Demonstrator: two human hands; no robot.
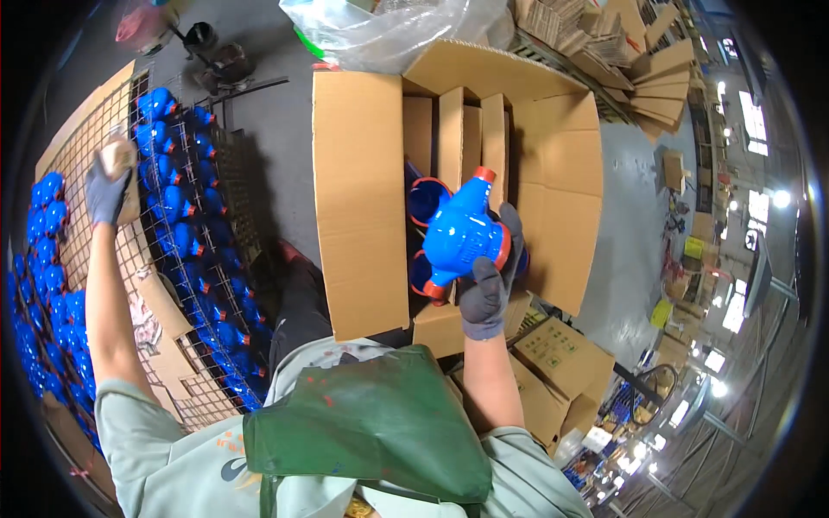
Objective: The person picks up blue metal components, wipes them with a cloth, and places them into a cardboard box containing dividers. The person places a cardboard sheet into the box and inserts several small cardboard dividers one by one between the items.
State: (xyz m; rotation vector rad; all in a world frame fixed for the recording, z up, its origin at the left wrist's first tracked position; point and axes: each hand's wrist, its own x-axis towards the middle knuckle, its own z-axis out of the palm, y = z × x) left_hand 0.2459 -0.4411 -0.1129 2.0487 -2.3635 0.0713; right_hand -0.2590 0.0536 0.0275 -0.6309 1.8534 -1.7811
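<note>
My right hand (pixel 485 298), in a dark grey glove, grips a glossy blue valve body (pixel 466 226) with red ends. The valve body hangs tilted over an open cardboard box (pixel 359 207), and the thumb lies across its near side. More blue castings with red rims (pixel 427 200) sit inside the box, beside upright cardboard dividers (pixel 451 134). Far to the left, my gloved left hand (pixel 105 192) is closed on a pale beige, rounded object (pixel 118 159) above a wire-mesh rack top (pixel 82 155). That object is blurred, and its kind is unclear.
Rows of blue valve bodies (pixel 177 203) stand on the rack at left, with more (pixel 47 224) along its outer side. Clear plastic sheeting (pixel 389 30) lies beyond the box. Flattened cardboard (pixel 656 78) is piled far right, and closed cartons (pixel 561 358) stand near my right forearm.
</note>
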